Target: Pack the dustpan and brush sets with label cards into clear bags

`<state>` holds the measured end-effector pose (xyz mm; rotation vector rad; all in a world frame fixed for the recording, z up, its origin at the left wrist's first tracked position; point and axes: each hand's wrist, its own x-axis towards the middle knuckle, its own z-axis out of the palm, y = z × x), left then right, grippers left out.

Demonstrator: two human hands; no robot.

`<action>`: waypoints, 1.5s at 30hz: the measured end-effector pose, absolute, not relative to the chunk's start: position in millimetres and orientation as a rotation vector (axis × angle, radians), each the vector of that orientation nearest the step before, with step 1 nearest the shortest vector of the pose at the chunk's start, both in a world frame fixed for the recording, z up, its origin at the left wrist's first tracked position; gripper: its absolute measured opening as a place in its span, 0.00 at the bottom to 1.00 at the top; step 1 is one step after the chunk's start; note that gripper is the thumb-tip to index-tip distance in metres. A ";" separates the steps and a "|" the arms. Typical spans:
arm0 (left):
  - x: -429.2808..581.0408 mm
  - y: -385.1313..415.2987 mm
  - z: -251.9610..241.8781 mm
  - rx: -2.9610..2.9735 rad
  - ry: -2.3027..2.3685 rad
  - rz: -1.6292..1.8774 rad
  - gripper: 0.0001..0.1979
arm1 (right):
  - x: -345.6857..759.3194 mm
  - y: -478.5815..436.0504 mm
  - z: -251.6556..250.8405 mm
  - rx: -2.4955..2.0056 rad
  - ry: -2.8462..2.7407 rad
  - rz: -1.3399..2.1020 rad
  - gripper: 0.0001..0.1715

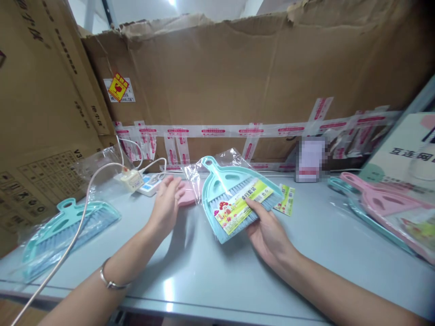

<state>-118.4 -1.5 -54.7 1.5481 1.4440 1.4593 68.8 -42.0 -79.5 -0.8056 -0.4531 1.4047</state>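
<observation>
My right hand [270,233] grips the lower right of a mint-green dustpan [222,177], with the thumb on top. A grey-bristled brush lies in the pan, and a yellow-green printed card [234,209] with a red mushroom picture sits over it. A clear plastic bag [193,174] surrounds the set and sticks out past the handle on the left. My left hand [166,201] is raised just left of the bag, fingers loosely bent and apart, with nothing seen in it. Behind that hand, a pink item [186,194] lies on the table, partly hidden.
Another bagged mint dustpan set [73,226] lies left, crossed by a white cable [83,213]. Pink and mint dustpans [377,197] overlap at right. A power strip [147,185], a loose card [287,199] and a phone [308,158] stand near a taped cardboard wall [217,81].
</observation>
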 end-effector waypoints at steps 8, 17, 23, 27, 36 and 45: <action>-93.9 -19.4 -67.3 1.179 0.915 1.083 0.19 | 68.4 -41.5 -78.3 -0.744 -0.471 1.337 0.28; -83.9 -33.3 -74.5 1.114 0.798 0.964 0.28 | 57.9 -28.4 -78.7 -0.768 -0.461 1.245 0.22; -85.4 -26.2 -76.6 1.086 0.803 1.103 0.29 | 60.9 -25.9 -69.8 -0.832 -0.611 1.439 0.09; -95.8 -16.7 -72.4 1.012 0.803 1.127 0.24 | 99.3 -20.3 -56.5 -0.991 -0.987 1.696 0.11; -102.7 -11.8 -68.2 0.994 0.824 1.163 0.21 | 133.7 -5.9 -66.8 -1.025 -1.151 1.388 0.24; -106.4 -12.1 -64.4 1.217 0.759 0.955 0.25 | 117.5 -8.7 -74.5 -0.957 -0.963 1.544 0.18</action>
